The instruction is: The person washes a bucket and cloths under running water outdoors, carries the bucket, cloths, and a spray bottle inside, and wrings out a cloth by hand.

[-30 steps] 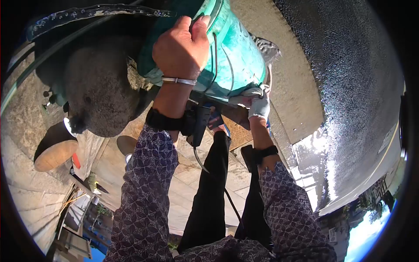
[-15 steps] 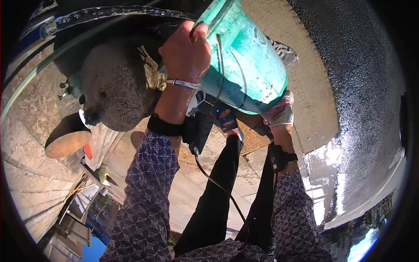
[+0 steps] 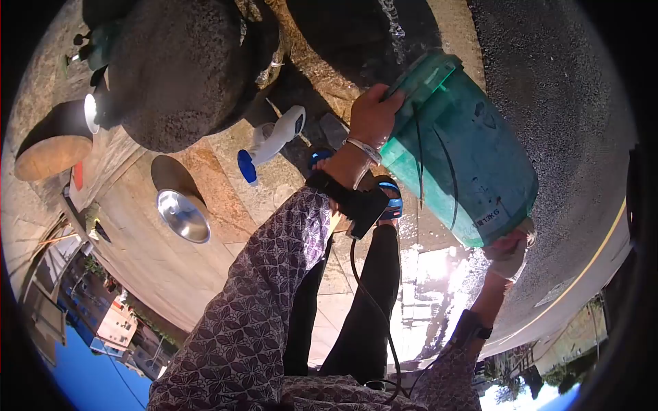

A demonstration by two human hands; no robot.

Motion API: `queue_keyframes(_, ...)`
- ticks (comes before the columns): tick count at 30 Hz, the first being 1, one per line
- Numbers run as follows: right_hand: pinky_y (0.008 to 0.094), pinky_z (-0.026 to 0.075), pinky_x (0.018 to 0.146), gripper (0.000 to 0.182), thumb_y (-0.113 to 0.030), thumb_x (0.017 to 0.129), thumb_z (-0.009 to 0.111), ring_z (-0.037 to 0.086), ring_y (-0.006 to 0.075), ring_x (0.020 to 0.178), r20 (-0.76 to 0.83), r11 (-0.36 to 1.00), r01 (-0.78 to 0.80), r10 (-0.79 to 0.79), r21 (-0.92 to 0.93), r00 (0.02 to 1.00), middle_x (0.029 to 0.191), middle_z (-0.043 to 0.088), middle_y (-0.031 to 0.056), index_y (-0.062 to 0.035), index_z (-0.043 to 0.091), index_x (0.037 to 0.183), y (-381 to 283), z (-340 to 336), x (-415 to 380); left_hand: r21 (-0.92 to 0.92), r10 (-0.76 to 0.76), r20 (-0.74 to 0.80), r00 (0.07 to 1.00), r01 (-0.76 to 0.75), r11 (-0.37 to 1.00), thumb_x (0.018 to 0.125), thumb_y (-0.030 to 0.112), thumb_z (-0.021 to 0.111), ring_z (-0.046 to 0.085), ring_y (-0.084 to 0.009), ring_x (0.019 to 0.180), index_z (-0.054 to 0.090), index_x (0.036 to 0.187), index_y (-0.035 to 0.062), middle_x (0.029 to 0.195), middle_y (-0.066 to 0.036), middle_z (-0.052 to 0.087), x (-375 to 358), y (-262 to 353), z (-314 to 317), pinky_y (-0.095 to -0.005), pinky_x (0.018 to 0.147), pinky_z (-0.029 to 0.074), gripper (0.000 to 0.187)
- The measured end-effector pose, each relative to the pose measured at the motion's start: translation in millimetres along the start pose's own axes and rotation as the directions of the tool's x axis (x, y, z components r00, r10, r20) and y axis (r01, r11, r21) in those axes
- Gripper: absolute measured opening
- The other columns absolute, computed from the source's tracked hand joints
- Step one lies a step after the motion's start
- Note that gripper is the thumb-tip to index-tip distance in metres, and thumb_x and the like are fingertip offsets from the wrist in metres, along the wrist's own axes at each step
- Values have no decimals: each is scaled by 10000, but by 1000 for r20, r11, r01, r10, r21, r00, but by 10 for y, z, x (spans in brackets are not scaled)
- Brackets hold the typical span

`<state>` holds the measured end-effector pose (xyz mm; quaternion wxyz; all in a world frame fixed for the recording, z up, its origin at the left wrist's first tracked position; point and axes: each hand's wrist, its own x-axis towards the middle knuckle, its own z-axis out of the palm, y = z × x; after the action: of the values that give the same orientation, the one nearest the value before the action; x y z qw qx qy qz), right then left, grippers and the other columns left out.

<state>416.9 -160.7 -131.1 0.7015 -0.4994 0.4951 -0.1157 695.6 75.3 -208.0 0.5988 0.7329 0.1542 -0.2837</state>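
Observation:
A translucent green bucket (image 3: 466, 151) is held tilted on its side in front of me, its mouth toward the upper left. My left hand (image 3: 375, 116) is closed around the rim, with a pale band at the wrist. My right hand (image 3: 508, 255), partly covered by a whitish wrap, is closed against the base; its fingertips are partly hidden under the bucket. A thin handle wire crosses the bucket's side. Just beyond the mouth, a stream of water (image 3: 393, 31) shows over a dark wet patch.
A large rough grey rounded object (image 3: 181, 75) stands at upper left. Beside my feet lies a white bottle with a blue cap (image 3: 274, 137). Farther left are a shiny metal bowl (image 3: 184, 216) and a round wooden board (image 3: 53, 157). Dark asphalt (image 3: 576, 137) borders the paving on the right.
Both hands and the bucket have swung right and lower in view. The wide arc of water at upper left is now a short, thin stream near the mouth. The bottle and metal bowl have become visible.

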Motion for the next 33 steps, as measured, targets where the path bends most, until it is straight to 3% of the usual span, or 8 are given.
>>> queue_keyframes(7,318,419,760,282,-69,675,465,489,204,778,-275,848,14,-187,-530,943,888,495,62,-35,507,953,-1014,-905,-381,-358,-132,205,970,200,912,827,229,575,476,-96,715,572,870,8,765,-30,578,-469,-300,618,-255,655,383,225)
queue_keyframes(9,358,422,779,344,-60,662,454,507,244,789,-134,780,174,-313,-601,940,905,528,94,-15,522,996,-1202,-1003,-474,-396,-135,242,961,225,890,830,244,571,449,-96,693,564,862,7,729,-18,546,-560,-443,770,-257,644,373,238)
queue_keyframes(11,357,417,797,362,-50,646,480,528,250,828,212,134,307,-472,-942,856,914,562,123,-5,539,1001,-1518,-596,-715,-451,-113,252,961,220,865,833,257,567,417,-96,678,557,852,14,710,-4,506,-672,-507,848,-258,633,361,244)
queue_keyframes(18,376,461,712,296,-257,803,518,505,212,707,641,-265,631,-590,-729,492,882,529,134,23,501,898,-1609,-430,-487,-494,-184,288,940,310,812,848,253,563,386,-75,711,536,829,47,742,16,477,-914,-291,594,-238,650,342,209)
queue_keyframes(23,214,388,418,345,-389,886,407,413,94,433,-125,934,245,-284,-258,951,594,499,9,-93,543,771,-844,-902,-8,-623,-69,292,954,245,743,828,240,572,481,-104,727,565,877,39,791,-17,565,-797,92,143,-265,698,399,206)
queue_keyframes(27,422,453,437,141,-298,782,497,447,190,399,-295,976,-164,199,140,935,582,513,49,-168,548,803,-374,133,33,-16,100,31,995,-99,995,795,235,559,580,-273,718,591,879,51,748,-169,588,-840,668,-69,-337,702,425,205)
queue_keyframes(28,473,461,746,447,-377,798,475,538,253,930,-201,936,-316,343,154,918,1175,508,60,-177,471,1197,-98,-29,207,81,181,-4,983,-180,980,795,239,555,579,-300,738,590,872,55,751,-167,594,-940,845,-101,-364,697,420,202)
queue_keyframes(33,379,459,775,411,-276,759,518,534,209,916,-158,996,-87,82,-22,984,1059,529,95,-61,499,1108,518,-293,351,212,365,-133,921,-333,919,770,224,582,593,-288,620,607,832,49,650,-148,581,-997,1007,-301,-342,567,439,188)
